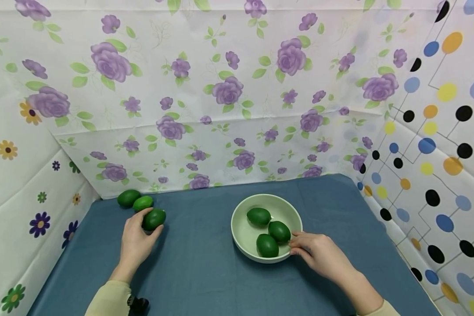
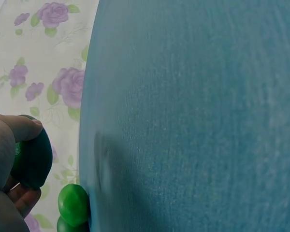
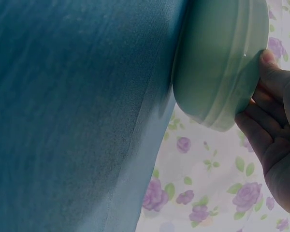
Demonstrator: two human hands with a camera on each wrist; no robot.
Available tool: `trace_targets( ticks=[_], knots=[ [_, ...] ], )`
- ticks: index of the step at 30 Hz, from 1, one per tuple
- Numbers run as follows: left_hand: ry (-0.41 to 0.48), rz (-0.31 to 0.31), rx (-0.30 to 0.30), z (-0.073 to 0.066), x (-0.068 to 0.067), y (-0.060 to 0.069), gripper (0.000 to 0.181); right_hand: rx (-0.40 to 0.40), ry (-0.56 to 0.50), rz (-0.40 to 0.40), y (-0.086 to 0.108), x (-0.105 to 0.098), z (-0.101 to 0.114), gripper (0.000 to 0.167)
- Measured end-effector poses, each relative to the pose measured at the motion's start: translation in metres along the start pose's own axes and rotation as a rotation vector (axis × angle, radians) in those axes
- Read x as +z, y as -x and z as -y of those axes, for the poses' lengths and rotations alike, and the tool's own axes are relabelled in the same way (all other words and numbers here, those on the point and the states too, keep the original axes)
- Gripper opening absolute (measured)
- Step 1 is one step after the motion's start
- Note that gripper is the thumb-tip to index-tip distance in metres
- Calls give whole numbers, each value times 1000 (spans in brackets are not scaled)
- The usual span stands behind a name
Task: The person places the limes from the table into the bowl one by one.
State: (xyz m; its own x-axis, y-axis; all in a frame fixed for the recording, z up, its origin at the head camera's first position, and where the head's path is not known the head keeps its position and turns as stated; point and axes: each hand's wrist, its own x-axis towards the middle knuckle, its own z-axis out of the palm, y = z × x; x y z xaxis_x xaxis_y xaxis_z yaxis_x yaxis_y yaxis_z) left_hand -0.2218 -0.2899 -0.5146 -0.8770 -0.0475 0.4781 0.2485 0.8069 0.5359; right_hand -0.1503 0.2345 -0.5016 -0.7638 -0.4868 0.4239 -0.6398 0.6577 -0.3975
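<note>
A dark green lime-like fruit (image 1: 154, 219) is pinched between the thumb and fingers of my left hand (image 1: 137, 240); the left wrist view shows this fruit (image 2: 34, 157) raised off the cloth. Just behind it lie a brighter green fruit (image 1: 143, 204) and a dark green one (image 1: 128, 198). My right hand (image 1: 321, 256) pinches the right rim of a pale green bowl (image 1: 242, 239). Three dark green fruits (image 1: 267, 245) lie inside the bowl. From the right wrist view, the thumb and fingers of my right hand (image 3: 280, 121) hold the bowl's side (image 3: 212, 63).
Blue cloth (image 1: 197, 263) covers the table, with bare cloth between the bowl and the fruits at left. A flowered sheet (image 1: 205, 96) rises along the back edge, a dotted sheet (image 1: 438, 175) on the right, and another flowered sheet (image 1: 27, 188) on the left.
</note>
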Motion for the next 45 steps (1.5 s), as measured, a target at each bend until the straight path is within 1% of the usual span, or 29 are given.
trace_targets(
  ticks=[5, 16, 27, 34, 39, 45],
  knots=[
    [3, 10, -6, -2, 1, 2, 63, 7, -6, 5, 0, 1, 1, 12],
    [20, 25, -2, -13, 2, 3, 62, 4, 8, -2, 1, 0, 1, 14],
    [28, 27, 16, -16, 7, 3, 62, 13, 6, -3, 1, 0, 0, 14],
    [54, 41, 35, -24, 12, 3, 62, 6, 6, -7, 0, 0, 1, 14],
    [74, 53, 48, -33, 16, 3, 63, 4, 8, -5, 0, 0, 1, 14],
    [78, 85, 31, -43, 18, 3, 64, 3, 9, -4, 0, 0, 0, 14]
  ],
)
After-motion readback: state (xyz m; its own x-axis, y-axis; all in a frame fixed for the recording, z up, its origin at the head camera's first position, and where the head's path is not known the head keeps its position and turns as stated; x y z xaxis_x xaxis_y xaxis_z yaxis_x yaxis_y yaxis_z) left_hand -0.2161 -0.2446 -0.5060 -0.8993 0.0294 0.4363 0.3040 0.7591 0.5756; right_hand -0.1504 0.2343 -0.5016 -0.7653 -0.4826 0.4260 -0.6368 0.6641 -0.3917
